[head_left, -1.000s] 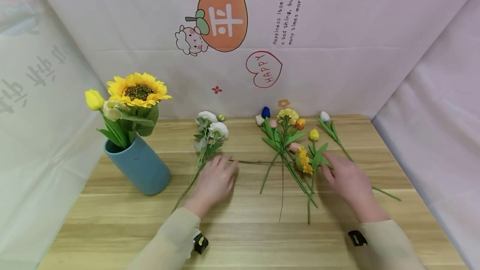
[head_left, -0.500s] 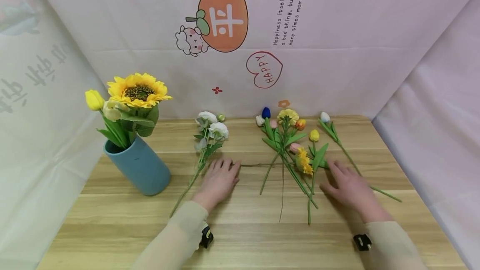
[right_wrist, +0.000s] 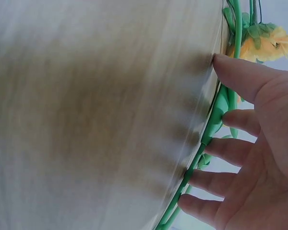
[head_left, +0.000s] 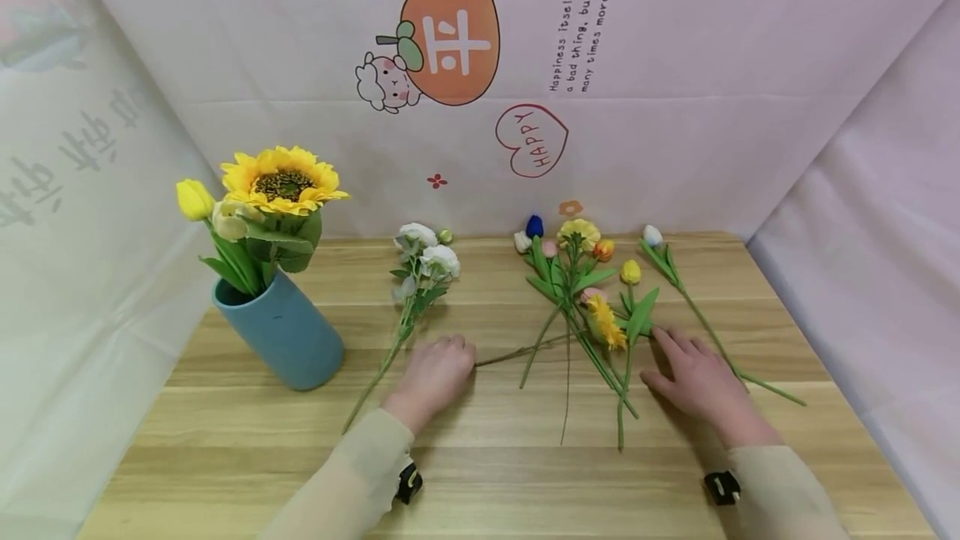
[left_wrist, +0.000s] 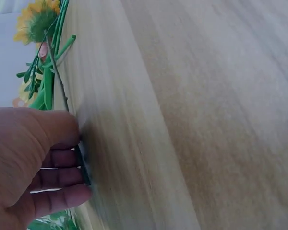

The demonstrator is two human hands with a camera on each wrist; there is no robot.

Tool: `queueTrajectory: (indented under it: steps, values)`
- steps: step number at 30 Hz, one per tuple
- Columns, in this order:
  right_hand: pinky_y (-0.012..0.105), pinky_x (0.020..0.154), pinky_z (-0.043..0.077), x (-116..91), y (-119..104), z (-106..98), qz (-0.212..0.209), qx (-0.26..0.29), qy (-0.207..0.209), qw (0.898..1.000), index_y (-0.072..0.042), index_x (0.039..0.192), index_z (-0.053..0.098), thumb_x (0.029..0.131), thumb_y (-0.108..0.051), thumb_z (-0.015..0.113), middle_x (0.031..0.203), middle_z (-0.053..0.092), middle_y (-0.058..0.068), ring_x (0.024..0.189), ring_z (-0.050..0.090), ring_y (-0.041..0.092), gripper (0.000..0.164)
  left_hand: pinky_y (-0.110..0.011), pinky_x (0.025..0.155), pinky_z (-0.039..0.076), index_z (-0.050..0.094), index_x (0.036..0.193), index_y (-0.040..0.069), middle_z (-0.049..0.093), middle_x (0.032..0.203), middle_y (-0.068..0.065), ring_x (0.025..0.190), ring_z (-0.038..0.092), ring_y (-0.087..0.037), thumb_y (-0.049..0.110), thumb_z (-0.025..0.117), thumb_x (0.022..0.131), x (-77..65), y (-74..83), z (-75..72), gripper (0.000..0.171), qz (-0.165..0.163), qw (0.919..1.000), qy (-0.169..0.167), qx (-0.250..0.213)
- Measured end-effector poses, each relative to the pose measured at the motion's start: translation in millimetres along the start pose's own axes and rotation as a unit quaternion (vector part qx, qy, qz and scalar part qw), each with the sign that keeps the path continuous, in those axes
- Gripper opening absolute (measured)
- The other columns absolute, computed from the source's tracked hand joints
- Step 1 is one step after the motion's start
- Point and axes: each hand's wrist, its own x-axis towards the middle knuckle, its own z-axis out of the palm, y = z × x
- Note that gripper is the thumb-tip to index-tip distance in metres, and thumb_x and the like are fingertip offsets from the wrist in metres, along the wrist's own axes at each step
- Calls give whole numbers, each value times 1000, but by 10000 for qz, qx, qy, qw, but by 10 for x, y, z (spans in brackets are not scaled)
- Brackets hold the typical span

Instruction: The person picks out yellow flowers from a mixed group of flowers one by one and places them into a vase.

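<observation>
My left hand [head_left: 438, 373] pinches the thin brown stem [head_left: 517, 352] of an orange-yellow daisy [head_left: 606, 323], low over the wooden table. In the left wrist view, thumb and fingers [left_wrist: 62, 177] close round that stem, and the daisy [left_wrist: 38, 21] lies beyond. My right hand [head_left: 697, 377] is spread beside the flower pile; in the right wrist view its straight fingers [right_wrist: 211, 179] touch a green stem [right_wrist: 197, 158] lying on the table. Around the daisy lie a yellow tulip [head_left: 630, 272], a pink tulip [head_left: 592, 296] and a pale yellow flower [head_left: 579, 233].
A blue vase [head_left: 281, 332] with a slanted mouth, holding a sunflower [head_left: 281, 182] and a yellow tulip [head_left: 195, 200], stands at the left. White flowers [head_left: 438, 262] lie near the left hand. A white tulip [head_left: 652, 237] lies at the right, its stem running past the right hand.
My left hand has drawn its end of the daisy's stem toward the table's front, so the stem now slants. The daisy head has turned slightly. My right hand has shifted slightly back.
</observation>
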Motion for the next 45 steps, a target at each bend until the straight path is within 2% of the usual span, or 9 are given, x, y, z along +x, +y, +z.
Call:
queueTrajectory:
  steps: [4,7,10,14,17,21,28,38,45]
  values:
    - [71,97,31,6,-22,-11,-55,102,201,9997,3,143,34,92,-32,64,139,39,35,121,34,59,69,-32,50,53,66,80,8,61,72,-4,61,58,-18,5,68,81,-51,-26,-43,4,16,9993,-92,-350]
    - [70,91,39,21,-64,-35,-17,225,686,9974,4,138,41,93,-23,63,129,49,34,114,44,55,57,-33,53,54,66,80,8,62,75,-4,64,60,-19,7,70,78,-97,-68,-76,4,-104,9982,-45,-589]
    - [60,71,50,38,-157,-67,8,248,1392,9899,2,119,57,92,-15,61,97,64,24,87,59,42,33,-34,49,53,64,78,8,61,72,-3,63,60,-19,7,69,77,-139,-115,-101,5,-254,9967,101,-764]
    - [40,47,45,68,-395,-75,-344,273,1899,9808,-7,85,62,89,-10,60,62,53,2,54,48,19,5,-33,45,50,59,73,9,54,67,0,57,57,-18,7,69,76,-186,-167,-125,10,-363,9951,255,-883]
    - [32,44,40,78,-660,-46,-609,531,1577,9842,-12,81,61,89,-12,62,59,47,-6,49,42,10,8,-34,44,49,56,71,10,51,65,1,55,54,-17,7,69,76,-212,-189,-141,14,-413,9945,298,-911]
    - [28,45,41,94,-1015,27,-561,1119,798,9889,-12,89,65,94,-20,62,61,50,-8,50,43,7,10,-35,44,49,56,70,10,52,64,1,54,55,-18,6,69,76,-227,-186,-148,15,-486,9937,240,-985]
    - [28,49,43,175,-1389,195,-286,2042,122,9784,-16,87,66,96,-29,62,62,53,-9,52,46,7,15,-33,44,49,62,79,11,60,72,-1,56,57,-17,7,69,77,-227,-112,-126,8,-317,9938,-37,-1063]
    - [30,45,42,291,-1594,311,241,2984,-426,9532,-17,82,68,96,-38,59,55,57,0,46,50,13,27,-31,44,47,57,78,13,57,72,0,58,56,-18,10,73,74,-235,-9,-143,17,-313,9902,-410,-1297]
    - [31,41,46,323,-1581,384,410,3411,-693,9366,-11,77,65,96,-21,59,54,59,4,42,54,17,22,-34,47,49,55,77,13,58,73,0,60,58,-20,12,72,77,-243,13,-98,17,-256,9907,-309,-1301]
